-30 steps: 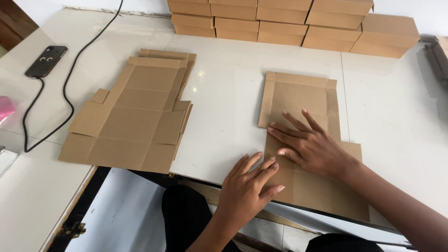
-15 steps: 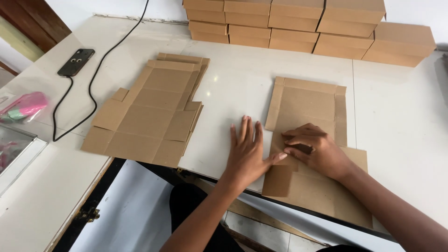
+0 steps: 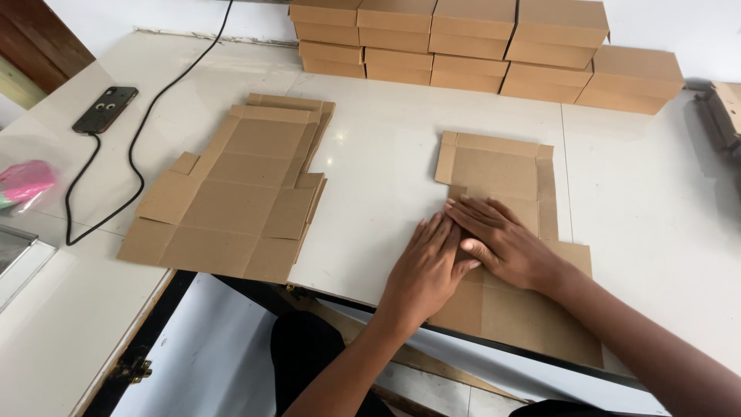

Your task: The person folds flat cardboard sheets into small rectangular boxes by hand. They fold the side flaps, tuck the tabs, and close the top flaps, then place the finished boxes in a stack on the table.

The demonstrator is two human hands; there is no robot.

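Note:
A flat brown cardboard box blank [image 3: 502, 174] lies on the white table [image 3: 386, 162] in front of me, its near end over the table's front edge. My left hand [image 3: 428, 266] lies flat, fingers together, on the blank's left side flap. My right hand [image 3: 502, 239] presses palm down on the blank's middle, its fingers pointing left and touching my left hand's fingertips. Neither hand grips anything.
A stack of unfolded cardboard blanks [image 3: 231, 189] lies to the left. Several folded cardboard boxes [image 3: 478, 46] are stacked along the far edge. A black phone [image 3: 106, 108] with a black cable [image 3: 139, 147] and a pink object [image 3: 23, 181] sit at the left.
My left hand slid right onto the blank's left flap, and my right hand opened flat against it. The view shifted, so the table sits lower in frame.

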